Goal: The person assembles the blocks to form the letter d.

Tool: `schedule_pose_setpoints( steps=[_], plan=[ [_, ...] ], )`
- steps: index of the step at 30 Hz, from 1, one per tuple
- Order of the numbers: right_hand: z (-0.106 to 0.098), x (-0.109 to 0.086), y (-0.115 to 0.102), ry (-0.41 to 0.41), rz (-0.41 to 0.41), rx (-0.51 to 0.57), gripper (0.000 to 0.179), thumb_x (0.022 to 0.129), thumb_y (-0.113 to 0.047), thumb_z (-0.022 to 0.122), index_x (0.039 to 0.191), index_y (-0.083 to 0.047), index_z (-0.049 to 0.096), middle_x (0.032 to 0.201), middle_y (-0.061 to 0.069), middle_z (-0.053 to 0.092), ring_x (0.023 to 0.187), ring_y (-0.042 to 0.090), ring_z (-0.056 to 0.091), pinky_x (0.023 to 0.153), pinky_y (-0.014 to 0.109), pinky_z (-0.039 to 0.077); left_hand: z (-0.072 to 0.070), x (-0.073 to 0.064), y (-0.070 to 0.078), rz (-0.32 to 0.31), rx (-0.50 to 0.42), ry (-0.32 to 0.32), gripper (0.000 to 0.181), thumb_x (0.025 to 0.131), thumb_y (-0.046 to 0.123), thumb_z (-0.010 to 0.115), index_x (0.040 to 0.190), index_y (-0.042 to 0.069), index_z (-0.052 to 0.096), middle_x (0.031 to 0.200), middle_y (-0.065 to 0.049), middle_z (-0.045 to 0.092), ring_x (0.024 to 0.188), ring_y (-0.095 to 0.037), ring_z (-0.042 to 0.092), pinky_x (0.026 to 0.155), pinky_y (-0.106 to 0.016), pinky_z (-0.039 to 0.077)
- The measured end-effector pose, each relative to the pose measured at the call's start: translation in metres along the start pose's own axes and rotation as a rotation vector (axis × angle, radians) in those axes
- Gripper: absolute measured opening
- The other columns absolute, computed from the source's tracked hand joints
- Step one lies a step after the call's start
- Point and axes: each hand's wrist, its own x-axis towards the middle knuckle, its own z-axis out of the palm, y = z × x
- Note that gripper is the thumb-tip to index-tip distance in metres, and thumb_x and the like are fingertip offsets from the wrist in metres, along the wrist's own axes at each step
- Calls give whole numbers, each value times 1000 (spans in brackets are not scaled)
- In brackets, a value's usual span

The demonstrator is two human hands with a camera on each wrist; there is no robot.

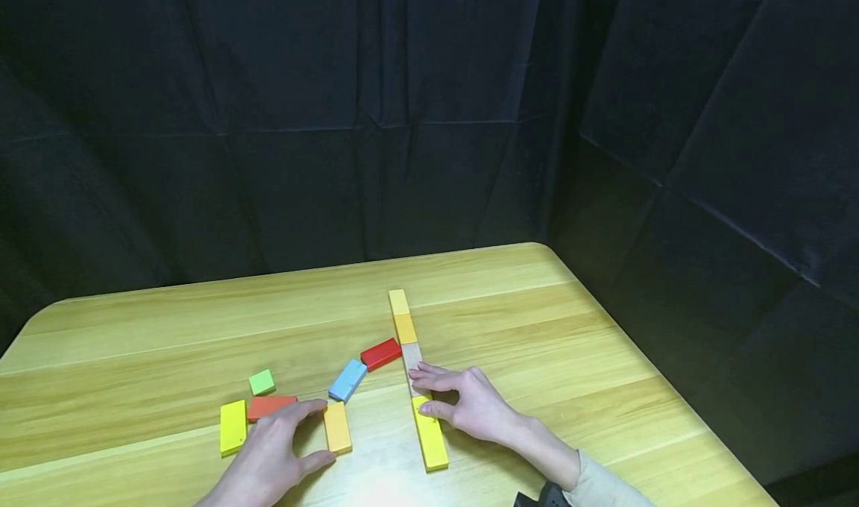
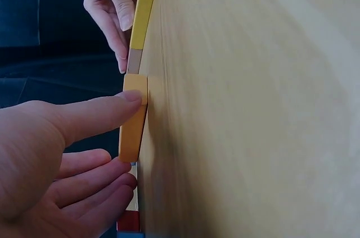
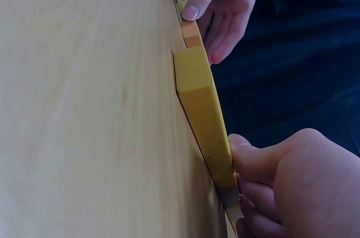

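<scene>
My left hand (image 1: 268,447) has its thumb at the near end of an orange block (image 1: 338,428) and a fingertip by its far end, pinching it lengthwise on the table. In the left wrist view the thumb tip presses this orange block (image 2: 133,125). My right hand (image 1: 473,402) rests over a straight row: its thumb touches a yellow block (image 1: 432,440), and its fingers lie across a greyish block (image 1: 411,358), partly hiding it. Farther along the row are an orange block (image 1: 406,329) and a pale yellow one (image 1: 399,301).
A blue block (image 1: 347,380) and a red block (image 1: 380,354) form a slanting line from the orange block to the row. Left of my left hand lie a yellow block (image 1: 233,427), an orange-red block (image 1: 268,406) and a small green block (image 1: 262,382). Dark curtains (image 1: 288,156) stand behind the wooden table (image 1: 134,343).
</scene>
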Motion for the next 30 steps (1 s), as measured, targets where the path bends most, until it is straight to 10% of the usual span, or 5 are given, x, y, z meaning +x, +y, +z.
schedule_pose_setpoints(
  steps=[30],
  plan=[
    [1, 0, 3, 3, -28, -3, 40, 88, -26, 76, 124, -9, 71, 135, -8, 63, 135, 14, 52, 112, 42, 42, 1, 1, -2, -17, -9, -19, 63, 67, 29, 93, 122, 13, 68, 119, 1, 70, 111, -23, 64, 97, -46, 53]
  ],
)
